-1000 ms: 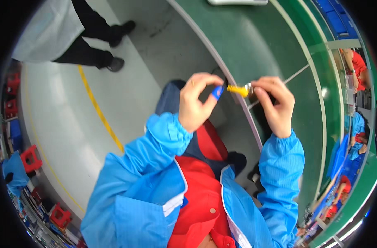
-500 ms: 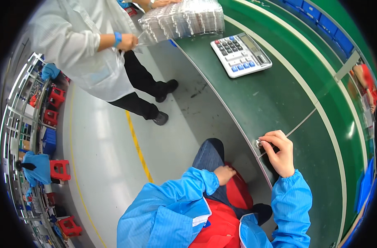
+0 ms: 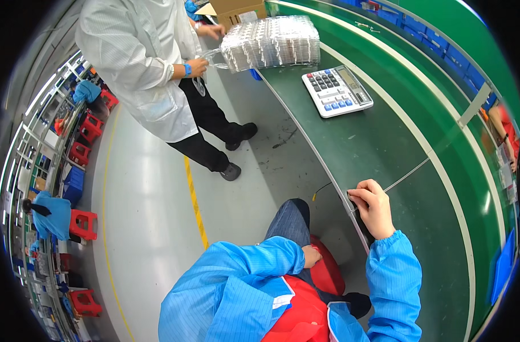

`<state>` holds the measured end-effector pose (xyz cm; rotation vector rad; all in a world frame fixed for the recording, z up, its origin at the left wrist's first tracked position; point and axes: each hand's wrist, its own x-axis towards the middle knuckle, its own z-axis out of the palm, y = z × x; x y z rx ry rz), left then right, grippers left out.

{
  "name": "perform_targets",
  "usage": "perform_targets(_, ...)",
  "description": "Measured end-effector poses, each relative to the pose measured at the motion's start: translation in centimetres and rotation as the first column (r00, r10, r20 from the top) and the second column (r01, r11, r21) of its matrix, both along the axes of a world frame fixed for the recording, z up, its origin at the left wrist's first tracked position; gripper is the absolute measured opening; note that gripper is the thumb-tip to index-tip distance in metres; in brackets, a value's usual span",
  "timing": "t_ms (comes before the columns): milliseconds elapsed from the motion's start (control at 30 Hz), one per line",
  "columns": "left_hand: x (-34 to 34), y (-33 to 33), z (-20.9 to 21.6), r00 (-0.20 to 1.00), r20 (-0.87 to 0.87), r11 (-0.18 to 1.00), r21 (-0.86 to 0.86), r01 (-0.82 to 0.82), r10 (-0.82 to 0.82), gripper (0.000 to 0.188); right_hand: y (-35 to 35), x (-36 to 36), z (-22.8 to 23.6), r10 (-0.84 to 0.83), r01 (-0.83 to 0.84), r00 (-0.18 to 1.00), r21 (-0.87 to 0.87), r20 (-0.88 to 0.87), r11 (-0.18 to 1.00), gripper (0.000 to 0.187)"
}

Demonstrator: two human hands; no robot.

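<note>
My left hand (image 3: pixel 312 256) lies loosely on my thigh, beside a red stool (image 3: pixel 328 265), with its fingers partly hidden. My right hand (image 3: pixel 374 210) is at the near edge of the green table (image 3: pixel 405 228). Its thumb and fingers are pinched together at the tabletop, and whatever lies between them is too small and covered to make out. A thin pale line (image 3: pixel 408 172) crosses the table beside this hand. Farther up the table is a white calculator (image 3: pixel 337 91) with dark and blue keys.
A stack of clear plastic trays (image 3: pixel 271 43) sits at the table's far end, in front of a cardboard box (image 3: pixel 237 11). Beside it stands a person in a white coat (image 3: pixel 149 68), holding clear plastic. Red stools (image 3: pixel 84 224) line the left. A dark cable (image 3: pixel 321 191) hangs by the table edge.
My view has shifted, bringing the cardboard box into sight. The co-worker's far hand has come off the top of the tray stack. My right hand stays pinched at the table edge; my left stays on my thigh.
</note>
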<state>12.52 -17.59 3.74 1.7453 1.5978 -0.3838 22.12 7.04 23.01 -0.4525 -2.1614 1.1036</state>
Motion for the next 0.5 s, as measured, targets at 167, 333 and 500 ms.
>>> perform_targets(167,-0.21,0.06,0.08,0.999,0.010,0.999,-0.001,0.042,-0.042,0.026,0.01,-0.05,-0.17,-0.008,0.009,1.000,0.054,-0.013,0.998,0.014)
perform_targets(333,-0.30,0.20,0.03,0.999,-0.006,0.999,0.002,0.041,-0.041,0.026,0.14,-0.18,-0.46,-0.050,0.052,0.998,0.077,-0.027,0.996,0.012)
perform_targets(500,-0.93,0.00,-0.50,0.999,-0.008,0.999,0.025,0.048,-0.047,0.026,0.22,-0.76,-0.87,-0.088,0.090,0.996,0.094,-0.025,0.991,0.009)
